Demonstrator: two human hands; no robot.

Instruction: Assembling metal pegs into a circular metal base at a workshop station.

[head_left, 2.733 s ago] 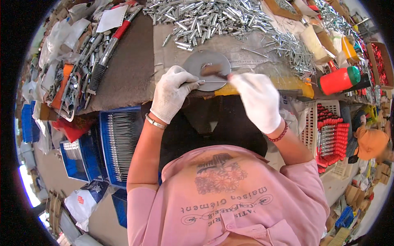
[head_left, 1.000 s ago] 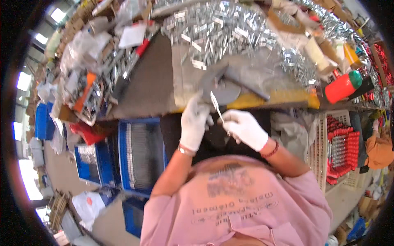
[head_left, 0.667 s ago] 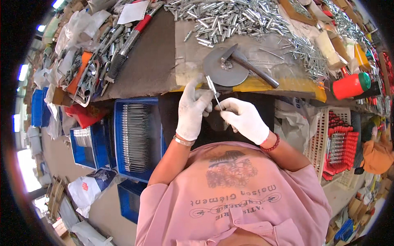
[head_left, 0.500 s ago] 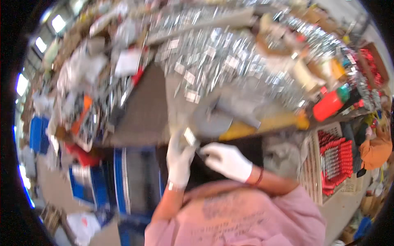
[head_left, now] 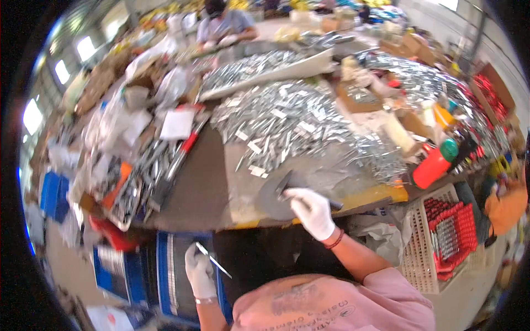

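Note:
My left hand [head_left: 200,270], in a white glove, holds a thin metal strip [head_left: 214,260] low over a blue bin [head_left: 168,265] of long metal pieces below the bench edge. My right hand [head_left: 312,212], also gloved, is closed around the handle of a dark hammer [head_left: 285,183]. The hammer lies on a round grey metal disc [head_left: 269,199] at the front edge of the workbench [head_left: 199,187].
A big heap of shiny metal pieces [head_left: 292,118] covers the bench behind the disc. A red bottle with a green cap [head_left: 433,165] stands at the right. A white basket of red items [head_left: 441,237] sits lower right. Tools and papers clutter the left. Another person [head_left: 223,25] works far behind.
My left hand has dropped with the metal strip from the bench edge down to the blue bin. My right hand has gone up to the hammer on the disc. The view has tilted upward.

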